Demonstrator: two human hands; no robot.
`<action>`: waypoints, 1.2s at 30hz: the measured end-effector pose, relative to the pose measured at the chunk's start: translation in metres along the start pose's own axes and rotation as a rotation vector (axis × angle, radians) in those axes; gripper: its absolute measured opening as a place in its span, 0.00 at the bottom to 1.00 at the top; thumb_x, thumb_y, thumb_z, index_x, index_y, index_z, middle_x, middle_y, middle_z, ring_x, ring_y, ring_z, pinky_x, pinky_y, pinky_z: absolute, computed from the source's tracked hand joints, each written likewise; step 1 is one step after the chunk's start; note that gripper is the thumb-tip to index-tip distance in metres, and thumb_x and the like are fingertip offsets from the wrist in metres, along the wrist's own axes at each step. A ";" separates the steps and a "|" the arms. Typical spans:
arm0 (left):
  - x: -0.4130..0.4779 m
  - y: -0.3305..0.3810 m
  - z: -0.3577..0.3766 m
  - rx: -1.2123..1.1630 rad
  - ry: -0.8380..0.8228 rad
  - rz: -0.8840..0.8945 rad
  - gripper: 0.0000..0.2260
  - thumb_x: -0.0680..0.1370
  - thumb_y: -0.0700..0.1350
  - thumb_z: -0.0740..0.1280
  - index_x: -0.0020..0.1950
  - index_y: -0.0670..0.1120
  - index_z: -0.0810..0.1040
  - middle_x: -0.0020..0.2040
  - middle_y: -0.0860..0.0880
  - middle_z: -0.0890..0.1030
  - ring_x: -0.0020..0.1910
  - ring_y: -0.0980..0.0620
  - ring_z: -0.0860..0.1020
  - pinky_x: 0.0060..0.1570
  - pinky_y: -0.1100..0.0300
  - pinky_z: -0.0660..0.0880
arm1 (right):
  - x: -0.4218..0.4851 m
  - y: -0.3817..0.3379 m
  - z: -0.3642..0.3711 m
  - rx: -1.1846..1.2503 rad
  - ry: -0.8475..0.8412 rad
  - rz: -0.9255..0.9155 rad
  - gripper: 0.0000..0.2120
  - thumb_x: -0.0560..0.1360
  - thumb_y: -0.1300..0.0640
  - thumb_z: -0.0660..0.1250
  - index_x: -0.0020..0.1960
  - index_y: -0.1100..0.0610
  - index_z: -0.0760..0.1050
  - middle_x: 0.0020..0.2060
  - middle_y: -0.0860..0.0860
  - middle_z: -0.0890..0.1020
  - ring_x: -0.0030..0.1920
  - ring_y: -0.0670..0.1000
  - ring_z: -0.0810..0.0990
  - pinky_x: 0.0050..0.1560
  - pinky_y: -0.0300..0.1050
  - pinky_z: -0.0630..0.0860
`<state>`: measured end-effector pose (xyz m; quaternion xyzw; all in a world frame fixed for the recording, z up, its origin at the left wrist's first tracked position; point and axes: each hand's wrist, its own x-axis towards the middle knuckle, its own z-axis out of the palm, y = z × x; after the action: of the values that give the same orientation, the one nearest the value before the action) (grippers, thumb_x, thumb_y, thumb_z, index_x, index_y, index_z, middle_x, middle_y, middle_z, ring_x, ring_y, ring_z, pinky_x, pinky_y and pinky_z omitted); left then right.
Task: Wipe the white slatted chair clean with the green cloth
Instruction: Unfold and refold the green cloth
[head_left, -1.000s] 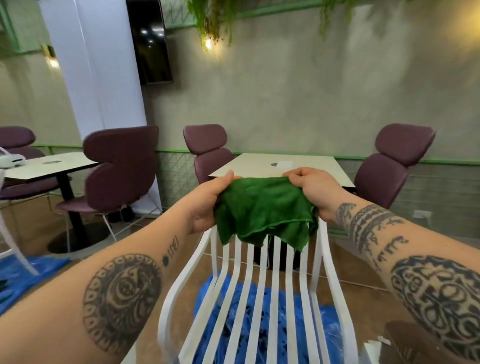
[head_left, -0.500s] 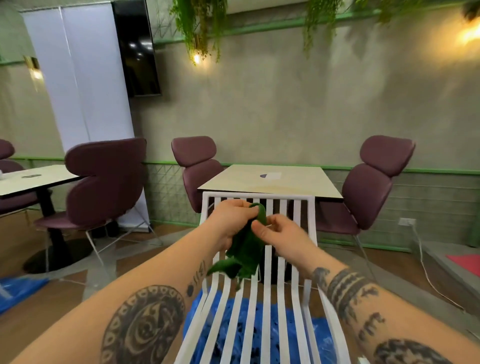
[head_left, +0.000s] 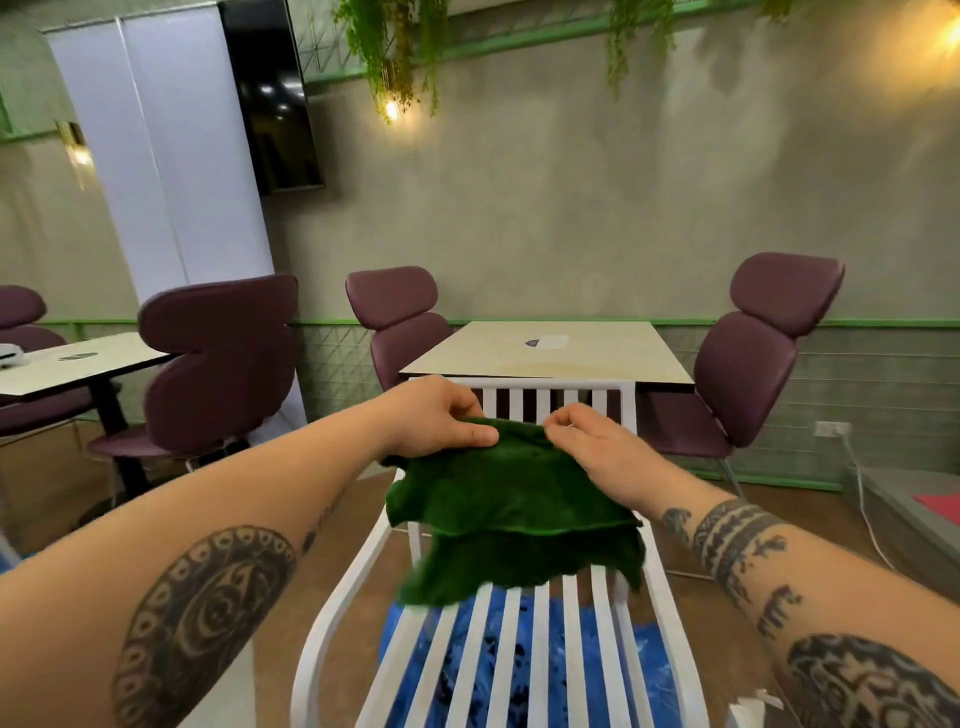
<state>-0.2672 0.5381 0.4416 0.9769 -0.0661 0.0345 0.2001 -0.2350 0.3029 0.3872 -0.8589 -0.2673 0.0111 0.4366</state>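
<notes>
Cloth (head_left: 514, 499) pinched at its top edge by left hand (head_left: 436, 421) and right hand (head_left: 587, 441), hanging spread below them over chair (head_left: 550, 384) slats; no wiping contact evident, so likely whole chair left to do.

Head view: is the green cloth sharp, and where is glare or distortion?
Head view: the green cloth blurs at its lower edge; head view: the wall lamp flares with glare; head view: the wide lens tilts the white pillar.

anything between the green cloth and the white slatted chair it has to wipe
Nothing visible. The green cloth, pinched by the left hand and right hand, hangs directly over the white slatted chair's seat slats.
</notes>
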 end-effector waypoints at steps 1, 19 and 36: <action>-0.001 0.001 -0.005 -0.013 -0.018 0.002 0.11 0.74 0.60 0.73 0.47 0.54 0.83 0.42 0.55 0.85 0.44 0.55 0.83 0.50 0.56 0.81 | 0.001 -0.003 -0.007 -0.070 -0.053 -0.018 0.13 0.76 0.37 0.66 0.55 0.44 0.73 0.50 0.46 0.82 0.49 0.49 0.83 0.53 0.51 0.80; 0.033 -0.086 0.015 -1.139 -0.091 -0.088 0.17 0.74 0.45 0.72 0.62 0.42 0.81 0.58 0.40 0.84 0.53 0.44 0.84 0.55 0.49 0.81 | 0.057 0.050 -0.060 0.408 0.017 0.180 0.10 0.82 0.52 0.64 0.49 0.56 0.80 0.43 0.56 0.84 0.41 0.54 0.82 0.47 0.51 0.79; 0.172 -0.127 0.224 -1.327 -0.185 -1.012 0.13 0.84 0.43 0.60 0.63 0.39 0.79 0.51 0.35 0.85 0.50 0.36 0.84 0.50 0.43 0.81 | 0.140 0.259 0.054 0.893 -0.134 1.075 0.15 0.80 0.59 0.68 0.63 0.65 0.78 0.53 0.64 0.85 0.52 0.63 0.85 0.51 0.59 0.82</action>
<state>-0.0695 0.5455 0.2030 0.5672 0.3575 -0.1859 0.7182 -0.0125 0.2853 0.1880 -0.6081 0.1980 0.3872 0.6641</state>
